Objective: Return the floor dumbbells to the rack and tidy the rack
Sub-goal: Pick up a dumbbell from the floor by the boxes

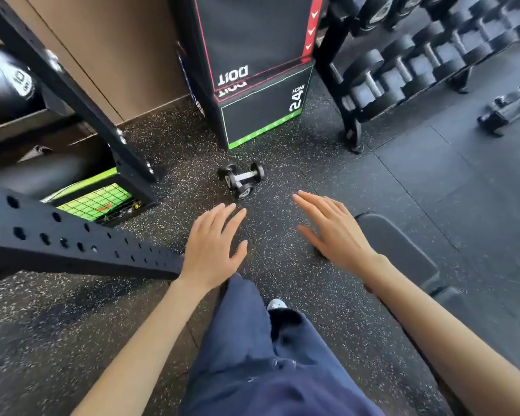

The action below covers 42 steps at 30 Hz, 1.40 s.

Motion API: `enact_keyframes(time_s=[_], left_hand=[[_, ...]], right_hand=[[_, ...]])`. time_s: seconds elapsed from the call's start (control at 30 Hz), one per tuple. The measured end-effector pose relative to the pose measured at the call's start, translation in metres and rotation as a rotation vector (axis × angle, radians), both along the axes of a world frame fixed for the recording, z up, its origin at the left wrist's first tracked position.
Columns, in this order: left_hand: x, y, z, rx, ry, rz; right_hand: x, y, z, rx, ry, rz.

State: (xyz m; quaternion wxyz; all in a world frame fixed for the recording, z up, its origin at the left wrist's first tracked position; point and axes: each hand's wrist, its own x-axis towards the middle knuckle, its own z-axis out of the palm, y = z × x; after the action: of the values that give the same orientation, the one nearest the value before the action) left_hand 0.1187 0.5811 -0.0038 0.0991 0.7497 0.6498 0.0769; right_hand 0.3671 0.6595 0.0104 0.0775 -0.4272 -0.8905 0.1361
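Note:
Two small black dumbbells (pixel 241 179) with metal handles lie crossed on the speckled rubber floor, just in front of a stacked plyo box. My left hand (pixel 213 246) hovers below and slightly left of them, palm down, fingers apart, holding nothing. To the right my right hand (pixel 330 228) is stretched out flat, also with nothing in it. Both hands are a short way from the dumbbells and touch neither. The dumbbell rack (pixel 347 115) stands at the upper right, its tiers filled with several black dumbbells (pixel 403 67).
A black perforated steel beam (pixel 72 235) runs across the left, with a slanted upright (pixel 81 94) behind it. The plyo box (pixel 261 85) stands at top centre. A padded bench end (pixel 400 250) is beside my right hand. A wheeled bench foot (pixel 508 109) lies at far right.

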Motion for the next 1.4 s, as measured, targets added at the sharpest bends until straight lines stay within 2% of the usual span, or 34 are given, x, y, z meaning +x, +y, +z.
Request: enact_keyframes(time_s=[0.33, 0.53, 0.73, 0.9, 1.13, 1.4], left_hand=[[-0.049, 0.101, -0.033, -0.079, 0.045, 0.106], [-0.091, 0.199, -0.046, -0.105, 0.02, 0.186], [-0.131, 0.255, -0.052, -0.133, -0.006, 0.293], [-0.136, 0.29, -0.085, -0.204, -0.036, 0.309], [-0.134, 0.34, -0.207, -0.273, -0.042, 0.34], [-0.144, 0.412, -0.433, -0.302, -0.002, 0.379]], right_hand=[[-0.034, 0.126, -0.029, -0.103, -0.032, 0.065], [-0.088, 0.235, -0.033, -0.144, -0.066, 0.127], [-0.143, 0.317, -0.043, -0.166, -0.063, 0.225], [-0.164, 0.371, -0.077, -0.271, -0.125, 0.274], [-0.182, 0.437, -0.205, -0.336, -0.136, 0.316], [-0.196, 0.493, -0.455, -0.368, -0.082, 0.344]])
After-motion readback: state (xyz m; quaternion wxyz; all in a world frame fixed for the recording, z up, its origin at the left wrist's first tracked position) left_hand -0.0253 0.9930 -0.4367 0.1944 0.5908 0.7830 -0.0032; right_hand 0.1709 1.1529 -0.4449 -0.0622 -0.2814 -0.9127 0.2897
